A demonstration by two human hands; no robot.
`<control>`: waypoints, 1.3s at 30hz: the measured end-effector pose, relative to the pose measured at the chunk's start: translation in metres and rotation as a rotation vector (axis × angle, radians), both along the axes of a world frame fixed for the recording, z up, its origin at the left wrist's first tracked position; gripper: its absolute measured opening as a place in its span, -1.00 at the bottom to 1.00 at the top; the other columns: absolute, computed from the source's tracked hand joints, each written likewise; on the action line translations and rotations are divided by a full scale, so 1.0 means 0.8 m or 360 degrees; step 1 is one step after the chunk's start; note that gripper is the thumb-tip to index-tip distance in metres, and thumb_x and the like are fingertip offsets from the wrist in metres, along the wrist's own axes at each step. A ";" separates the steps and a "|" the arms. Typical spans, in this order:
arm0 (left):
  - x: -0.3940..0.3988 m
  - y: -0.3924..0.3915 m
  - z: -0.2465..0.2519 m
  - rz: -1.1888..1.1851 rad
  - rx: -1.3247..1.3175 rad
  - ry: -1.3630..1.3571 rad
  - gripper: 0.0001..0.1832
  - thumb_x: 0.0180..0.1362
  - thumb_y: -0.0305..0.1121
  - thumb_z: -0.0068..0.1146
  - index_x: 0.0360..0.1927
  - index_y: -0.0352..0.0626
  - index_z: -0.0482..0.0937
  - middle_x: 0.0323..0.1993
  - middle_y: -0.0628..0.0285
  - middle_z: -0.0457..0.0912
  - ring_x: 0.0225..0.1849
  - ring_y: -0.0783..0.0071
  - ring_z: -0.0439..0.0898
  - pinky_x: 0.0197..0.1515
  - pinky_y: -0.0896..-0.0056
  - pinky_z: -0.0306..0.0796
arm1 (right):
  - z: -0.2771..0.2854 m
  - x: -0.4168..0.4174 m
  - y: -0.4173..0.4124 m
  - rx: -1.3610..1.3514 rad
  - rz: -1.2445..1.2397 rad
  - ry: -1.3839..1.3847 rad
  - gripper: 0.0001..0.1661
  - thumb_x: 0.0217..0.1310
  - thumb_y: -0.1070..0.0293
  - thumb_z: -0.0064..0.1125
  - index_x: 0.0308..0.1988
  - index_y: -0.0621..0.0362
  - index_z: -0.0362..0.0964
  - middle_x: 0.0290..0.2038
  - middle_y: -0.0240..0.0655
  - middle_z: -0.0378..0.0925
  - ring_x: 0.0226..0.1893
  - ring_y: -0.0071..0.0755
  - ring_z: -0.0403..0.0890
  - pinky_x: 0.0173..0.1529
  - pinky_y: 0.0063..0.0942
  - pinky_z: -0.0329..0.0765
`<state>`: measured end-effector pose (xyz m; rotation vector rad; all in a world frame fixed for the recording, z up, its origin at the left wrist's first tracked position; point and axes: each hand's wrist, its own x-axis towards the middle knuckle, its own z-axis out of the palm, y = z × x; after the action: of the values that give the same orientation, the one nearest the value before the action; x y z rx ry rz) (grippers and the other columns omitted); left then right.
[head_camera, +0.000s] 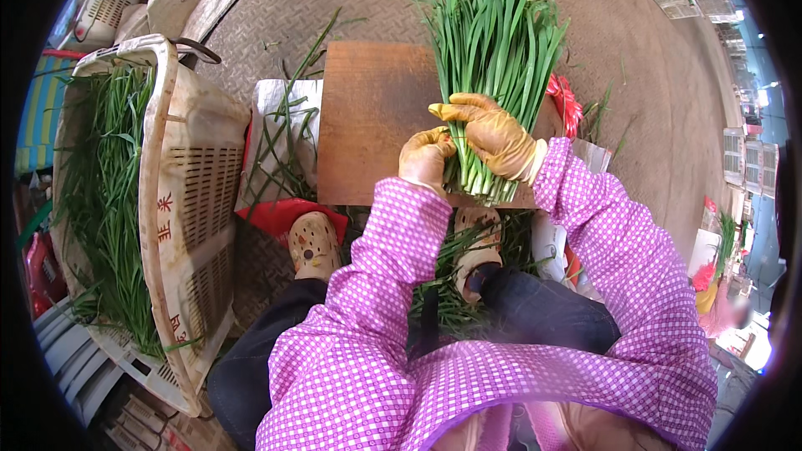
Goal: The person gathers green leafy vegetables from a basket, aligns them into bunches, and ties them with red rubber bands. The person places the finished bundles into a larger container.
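Note:
A thick bunch of Chinese chives (495, 44) lies over the right part of a brown wooden board (376, 113), its leaves pointing away from me and its pale stem ends near the front edge. My right hand (492, 134), in a yellowish rubber glove, is wrapped around the lower stems. My left hand (426, 156), gloved alike, has its fingers curled at the left side of the stems, pinching what looks like a thin tie; the fingertips are partly hidden. A bundle of red plastic twine (565, 106) lies at the board's right side, partly behind the leaves.
A tilted plastic crate (200, 113) holding loose chives (119, 200) stands at the left. Loose leaves (285, 156) lie over a white sack (269, 100) beside the board. Red plastic (269, 216) lies near my left shoe (313, 250). Another person (720, 313) is at the far right.

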<state>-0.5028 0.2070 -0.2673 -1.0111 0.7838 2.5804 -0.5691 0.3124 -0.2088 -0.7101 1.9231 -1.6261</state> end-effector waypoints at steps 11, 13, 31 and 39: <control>-0.023 -0.042 0.057 -0.1215 -0.1553 -0.0154 -0.63 -0.10 -0.33 0.14 -0.22 -0.36 0.59 -0.25 -0.06 0.61 -0.15 0.19 0.59 -0.07 0.33 0.41 | -0.012 -0.023 0.031 0.0838 0.0638 0.1293 -0.53 -0.09 0.62 -0.01 -0.07 0.12 0.41 -0.18 -0.28 0.48 0.01 -0.17 0.41 0.16 -0.30 0.27; -0.024 -0.037 0.024 -0.0639 -0.0732 -0.0101 -0.71 -0.12 -0.44 0.12 -0.28 -0.39 0.59 -0.35 0.02 0.62 -0.29 0.25 0.60 -0.14 0.33 0.45 | -0.011 -0.024 0.030 0.0851 0.0691 0.1406 -0.53 -0.10 0.61 -0.02 -0.08 0.12 0.40 -0.18 -0.27 0.48 0.01 -0.15 0.40 0.16 -0.29 0.28; 0.020 0.015 0.002 0.0566 0.0259 0.0354 -0.89 0.06 -0.63 0.10 -0.30 -0.34 0.54 -0.35 0.19 0.60 -0.30 0.50 0.55 -0.11 0.52 0.43 | -0.009 -0.014 0.020 0.0990 0.0578 0.1476 -0.62 -0.11 0.54 0.06 -0.16 0.21 0.41 -0.13 -0.15 0.47 0.02 -0.09 0.42 0.16 -0.29 0.31; 0.023 0.027 -0.004 0.0702 0.0218 0.0353 -0.65 0.17 -0.51 0.01 0.04 -0.34 0.33 -0.17 0.12 0.55 -0.13 0.45 0.52 0.01 0.48 0.38 | -0.005 -0.011 0.013 0.1097 0.0573 0.1484 -0.60 -0.06 0.56 0.01 -0.10 0.24 0.41 -0.09 -0.13 0.48 0.04 -0.08 0.40 0.16 -0.27 0.31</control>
<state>-0.4845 0.2284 -0.2701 -0.9543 0.4590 3.1138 -0.5782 0.3227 -0.2131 -1.5300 2.5198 -0.3105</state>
